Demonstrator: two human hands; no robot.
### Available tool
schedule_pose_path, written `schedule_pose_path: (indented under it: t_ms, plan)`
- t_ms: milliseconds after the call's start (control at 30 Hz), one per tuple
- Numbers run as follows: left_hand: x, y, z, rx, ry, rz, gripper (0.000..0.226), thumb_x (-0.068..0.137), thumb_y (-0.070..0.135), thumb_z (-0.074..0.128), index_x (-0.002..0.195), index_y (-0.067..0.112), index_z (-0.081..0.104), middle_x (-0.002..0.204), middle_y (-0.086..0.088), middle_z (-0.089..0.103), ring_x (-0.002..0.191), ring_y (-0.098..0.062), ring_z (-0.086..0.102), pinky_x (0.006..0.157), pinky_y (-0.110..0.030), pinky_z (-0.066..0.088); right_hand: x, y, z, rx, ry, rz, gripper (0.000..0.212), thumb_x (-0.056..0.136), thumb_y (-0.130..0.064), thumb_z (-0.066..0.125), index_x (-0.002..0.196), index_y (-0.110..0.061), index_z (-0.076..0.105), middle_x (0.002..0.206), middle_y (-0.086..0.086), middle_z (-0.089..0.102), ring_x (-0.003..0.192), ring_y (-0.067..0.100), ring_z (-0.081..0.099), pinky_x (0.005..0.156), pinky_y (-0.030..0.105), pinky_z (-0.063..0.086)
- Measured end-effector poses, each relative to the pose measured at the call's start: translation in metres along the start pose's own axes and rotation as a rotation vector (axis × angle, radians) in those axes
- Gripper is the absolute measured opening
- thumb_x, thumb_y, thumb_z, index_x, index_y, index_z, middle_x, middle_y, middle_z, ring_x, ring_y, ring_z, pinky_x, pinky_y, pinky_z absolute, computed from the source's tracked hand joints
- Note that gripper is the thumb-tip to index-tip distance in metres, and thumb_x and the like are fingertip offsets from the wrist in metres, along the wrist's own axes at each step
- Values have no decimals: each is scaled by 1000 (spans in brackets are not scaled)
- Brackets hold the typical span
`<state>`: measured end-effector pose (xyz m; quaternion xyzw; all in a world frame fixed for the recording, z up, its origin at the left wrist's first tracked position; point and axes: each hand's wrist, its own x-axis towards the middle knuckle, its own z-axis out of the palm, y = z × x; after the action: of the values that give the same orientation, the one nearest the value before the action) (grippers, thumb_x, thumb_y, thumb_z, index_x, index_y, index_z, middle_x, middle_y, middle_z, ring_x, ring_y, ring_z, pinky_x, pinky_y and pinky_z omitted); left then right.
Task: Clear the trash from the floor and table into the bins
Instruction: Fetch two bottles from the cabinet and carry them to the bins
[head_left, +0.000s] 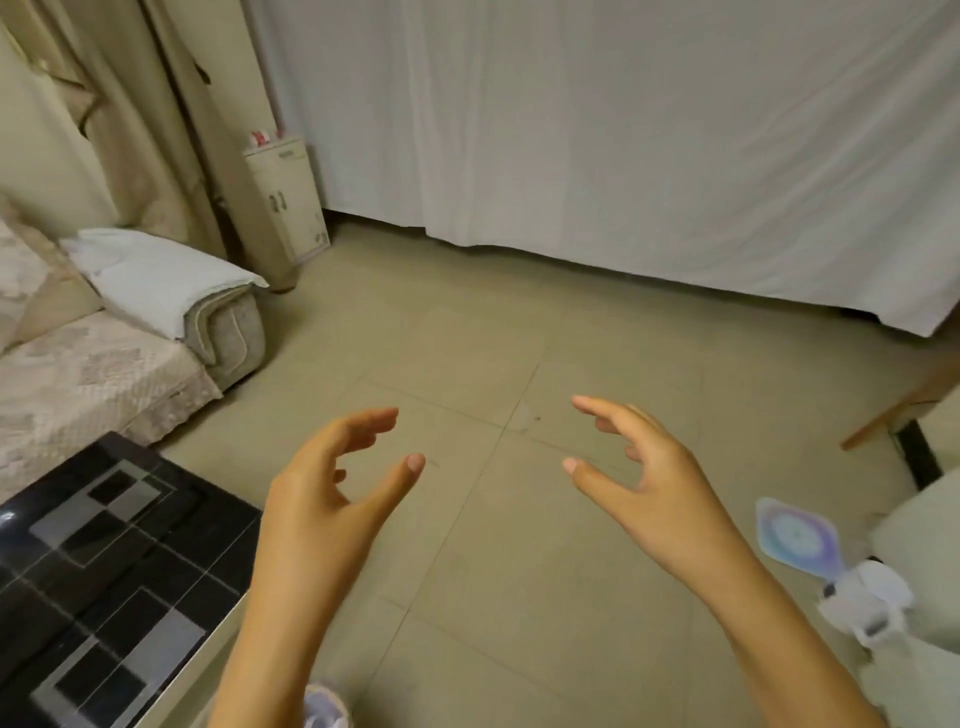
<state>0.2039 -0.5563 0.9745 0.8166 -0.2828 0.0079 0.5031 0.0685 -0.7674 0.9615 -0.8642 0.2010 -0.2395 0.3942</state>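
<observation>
Trash: flat pale wrapper with purple round print (796, 535) on the floor (519, 545), right of the right hand (644, 467); crumpled white piece (867, 605) just beyond it, further right; both hands held over bare floor, fingers (597, 406) relaxed, spread, grasping nothing; left hand (332, 483) beside the black patterned worktop (104, 571); sofa (78, 364) left of it.

Two bare hands, left (322, 499) and right (654, 483), both forearms uncovered as far as the bottom edge. No sleeves, gloves, rings, watch or bands visible. Fingernails short and unpainted.
</observation>
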Motion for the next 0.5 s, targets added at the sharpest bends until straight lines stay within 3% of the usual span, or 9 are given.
schedule_pose_path:
  t_ms: [200, 500]
  plan:
    - [78, -1, 58, 28, -66, 21, 39, 77, 44, 69, 116, 41, 60, 115, 29, 59, 108, 12, 52, 81, -12, 40, 71, 43, -22, -9, 13, 26, 46, 84, -29, 67, 125, -43, 51, 121, -34, 48, 118, -11, 45, 96, 13, 35]
    - [231, -40, 111, -15, -64, 22, 37, 78, 42, 70, 114, 38, 62, 114, 27, 61, 109, 8, 54, 81, -14, 40, 222, 81, 4, -57, -14, 0, 49, 83, -34, 65, 128, -43, 49, 126, -34, 46, 122, -10, 42, 99, 14, 33]
